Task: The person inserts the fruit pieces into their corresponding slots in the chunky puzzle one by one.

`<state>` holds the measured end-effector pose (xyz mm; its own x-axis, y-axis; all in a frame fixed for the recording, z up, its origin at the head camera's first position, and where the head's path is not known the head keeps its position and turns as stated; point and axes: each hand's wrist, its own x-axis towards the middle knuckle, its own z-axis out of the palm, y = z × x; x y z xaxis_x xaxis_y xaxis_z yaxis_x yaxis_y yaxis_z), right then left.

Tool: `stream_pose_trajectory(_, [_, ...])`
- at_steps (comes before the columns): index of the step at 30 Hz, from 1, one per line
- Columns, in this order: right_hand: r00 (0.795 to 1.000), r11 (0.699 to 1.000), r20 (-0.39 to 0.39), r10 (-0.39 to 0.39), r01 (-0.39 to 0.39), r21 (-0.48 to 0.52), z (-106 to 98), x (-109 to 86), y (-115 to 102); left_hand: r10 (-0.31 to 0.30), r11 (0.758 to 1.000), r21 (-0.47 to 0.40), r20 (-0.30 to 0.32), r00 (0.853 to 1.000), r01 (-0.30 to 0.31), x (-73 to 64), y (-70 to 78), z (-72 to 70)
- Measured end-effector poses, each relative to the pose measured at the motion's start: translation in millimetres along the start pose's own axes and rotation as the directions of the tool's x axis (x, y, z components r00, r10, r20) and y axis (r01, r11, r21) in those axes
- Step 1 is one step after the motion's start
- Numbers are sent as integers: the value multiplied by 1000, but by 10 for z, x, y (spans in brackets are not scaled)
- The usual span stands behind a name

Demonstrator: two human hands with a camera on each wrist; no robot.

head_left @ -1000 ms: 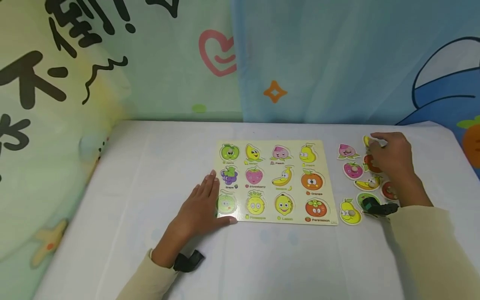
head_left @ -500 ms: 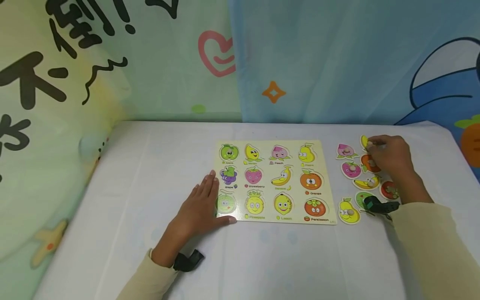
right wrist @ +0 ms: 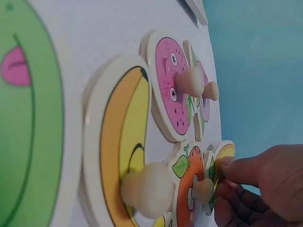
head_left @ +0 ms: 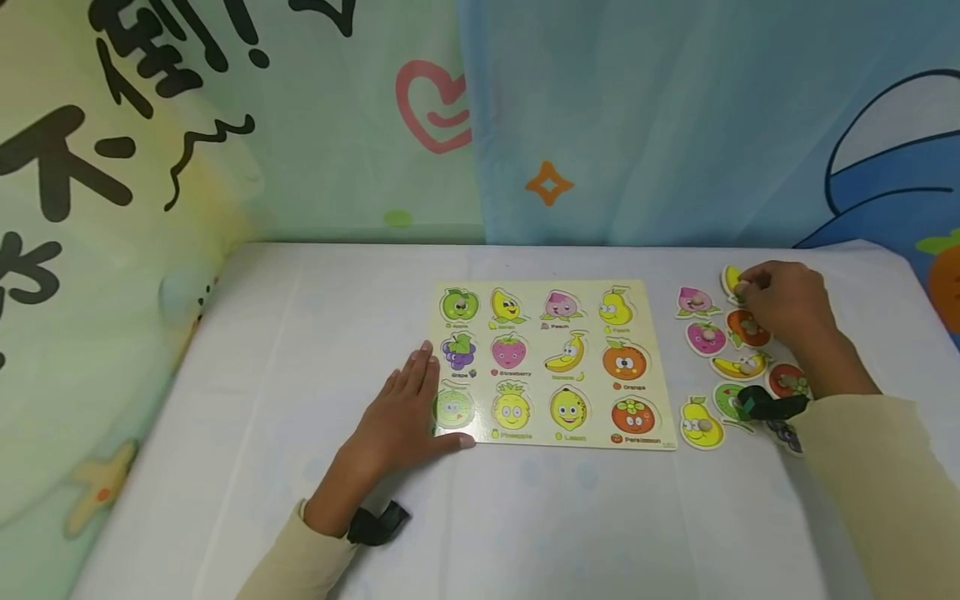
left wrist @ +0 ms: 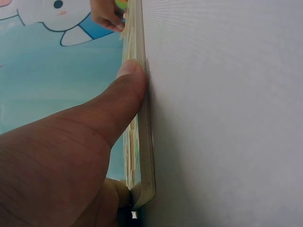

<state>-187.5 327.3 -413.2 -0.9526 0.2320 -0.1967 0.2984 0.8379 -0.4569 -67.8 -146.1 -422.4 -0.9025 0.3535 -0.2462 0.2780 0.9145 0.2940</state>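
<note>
My left hand [head_left: 401, 417] lies with straight fingers along the left edge of a cream fruit puzzle board [head_left: 535, 350], its thumb along the near edge. The left wrist view shows that thumb [left wrist: 130, 82] against the board's side. To the right of the board, my right hand [head_left: 791, 304] pinches a yellow fruit puzzle piece [head_left: 730, 283] at the far end of a group of loose pieces. In the right wrist view, thumb and fingers close on this yellow piece [right wrist: 226, 150]; its knob is hidden. An orange puzzle piece [right wrist: 194, 163] with a wooden knob sits right beside them.
Other knobbed pieces lie near the right hand: a peach [head_left: 694, 302], a strawberry [head_left: 707, 338], a banana [head_left: 738, 367], a persimmon [head_left: 786, 380], a pear [head_left: 701, 425] and a green piece [head_left: 727, 400]. Dark grapes [head_left: 786, 435] show partly under the right wrist. A printed curtain [head_left: 360, 167] hangs behind the white table.
My right hand has shifted slightly at the yellow piece, its fingers drawing closer together on it. The forearm moved a little right, uncovering the grape piece. The left hand and board stay put.
</note>
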Motion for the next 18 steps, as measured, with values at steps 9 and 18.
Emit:
stream_pose_trajectory(9, [999,998,-51,-10,14,67,0,-82,-69,5,1000,12,-9,1000,-5,-14,6,0])
stream_pose_trajectory(18, [996,994,-88,5,5,113,49,-107,-167,2,1000,17,-12,1000,-2,1,1,21])
